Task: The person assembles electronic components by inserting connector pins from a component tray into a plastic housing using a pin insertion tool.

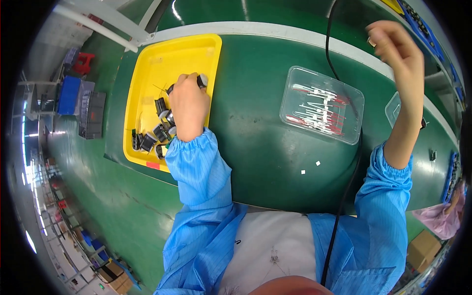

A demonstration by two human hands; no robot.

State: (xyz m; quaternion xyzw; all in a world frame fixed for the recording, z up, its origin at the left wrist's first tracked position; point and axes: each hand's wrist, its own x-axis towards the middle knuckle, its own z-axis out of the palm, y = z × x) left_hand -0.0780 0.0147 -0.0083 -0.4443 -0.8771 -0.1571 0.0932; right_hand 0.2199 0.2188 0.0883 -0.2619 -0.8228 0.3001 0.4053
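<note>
My left hand (189,105) reaches into the yellow tray (172,49), fingers curled closed around a small black part with a round grey end (201,81). Several similar black parts (161,132), some with thin wires, lie loose by the wrist and along the tray's left side. Raised at the far right, my right hand (398,46) is slightly blurred, its fingers bent together. At its fingertips shows a small whitish piece (371,42), too small to name surely. Two tiny white squares (318,163) lie on the green table.
A clear plastic box (286,110) holds several thin red and white wires. A black cable (328,39) crosses the table beside it. Partly behind my right forearm is another clear container (392,109). A small black part (432,155) and blue trays (450,177) are further right.
</note>
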